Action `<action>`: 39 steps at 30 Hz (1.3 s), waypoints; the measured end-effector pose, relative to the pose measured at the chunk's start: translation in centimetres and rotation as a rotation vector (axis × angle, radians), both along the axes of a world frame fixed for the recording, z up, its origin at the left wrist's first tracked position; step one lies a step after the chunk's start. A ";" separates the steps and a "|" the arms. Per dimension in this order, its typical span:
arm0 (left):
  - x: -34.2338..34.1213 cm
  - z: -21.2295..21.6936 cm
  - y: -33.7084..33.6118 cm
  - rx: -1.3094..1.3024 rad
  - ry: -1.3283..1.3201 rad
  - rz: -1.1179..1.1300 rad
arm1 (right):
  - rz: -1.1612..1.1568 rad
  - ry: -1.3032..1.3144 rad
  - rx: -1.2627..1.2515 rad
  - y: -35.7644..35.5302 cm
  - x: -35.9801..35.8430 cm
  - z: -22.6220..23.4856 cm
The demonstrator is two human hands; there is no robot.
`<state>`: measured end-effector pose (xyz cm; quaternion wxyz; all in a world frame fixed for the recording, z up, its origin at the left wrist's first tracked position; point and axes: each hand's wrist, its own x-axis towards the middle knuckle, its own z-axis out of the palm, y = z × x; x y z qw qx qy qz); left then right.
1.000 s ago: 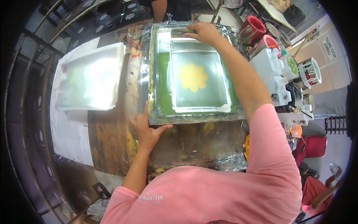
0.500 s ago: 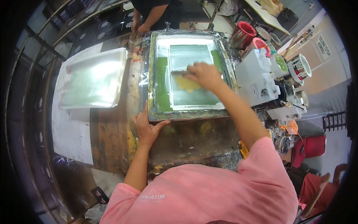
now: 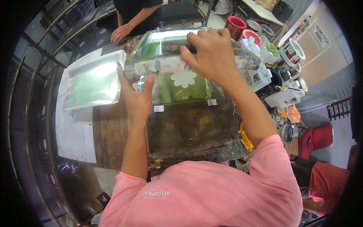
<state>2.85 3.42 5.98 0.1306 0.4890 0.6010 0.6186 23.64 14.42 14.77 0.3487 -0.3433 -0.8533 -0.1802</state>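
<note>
A screen-printing frame is tilted up from the table, its near edge raised and blurred. My right hand is above it, fingers curled round a dark squeegee, smeared by motion. Under the raised edge lies a clear sheet with a white flower shape over a green patch. My left hand has its thumb and fingers apart, between the frame's near left corner and a stack of clear plastic sheets. Whether it touches either is unclear.
The stack rests on white paper on the stained wooden table. Two white tabs lie by the sheet's near edge. Paint cans and white jugs crowd the right. Across the table is another person's hand.
The frame's near edge has risen off the table, uncovering the white flower. My left hand has moved up and left from the frame's near corner. The other person's hands have shifted left.
</note>
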 end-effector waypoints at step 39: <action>-31.8 -3.5 2.8 -0.434 0.475 0.629 | -0.024 0.051 -0.185 4.4 -2.4 7.2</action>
